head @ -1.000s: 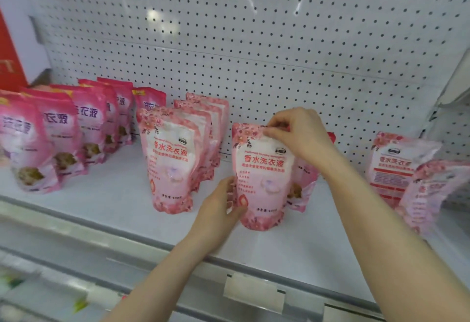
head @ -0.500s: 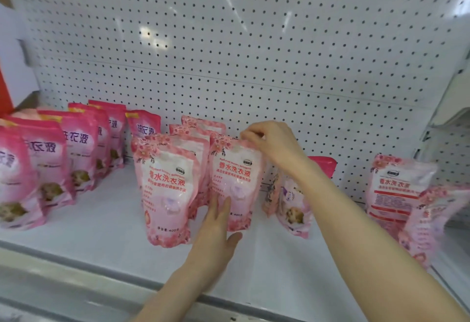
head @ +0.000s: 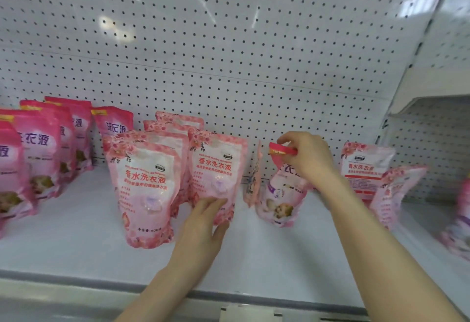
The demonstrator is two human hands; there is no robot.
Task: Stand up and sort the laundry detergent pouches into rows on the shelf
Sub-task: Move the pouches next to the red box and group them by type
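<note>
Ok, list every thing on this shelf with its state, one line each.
pale pouch: upright, beside the pale row.
pale row: upright, front to back.
left grip: straight fingers touching the pale pouch.
dark pouch: held by its top edge.
right grip: pinching the dark pouch's top.
dark rows: upright, at far left.
right pouches: unsorted, one leaning.

front floral pouch (head: 145, 189): "香水洗衣液", "400" | second floral pouch (head: 216, 169): "香水洗衣液" | rear deep-pink pouch (head: 113, 128): "洗衣液"

The left hand (head: 203, 222) is held forward with fingers straight; the right hand (head: 307, 160) is raised, its fingers pinched on the top of a deep pink plastic pouch (head: 279, 202).
</note>
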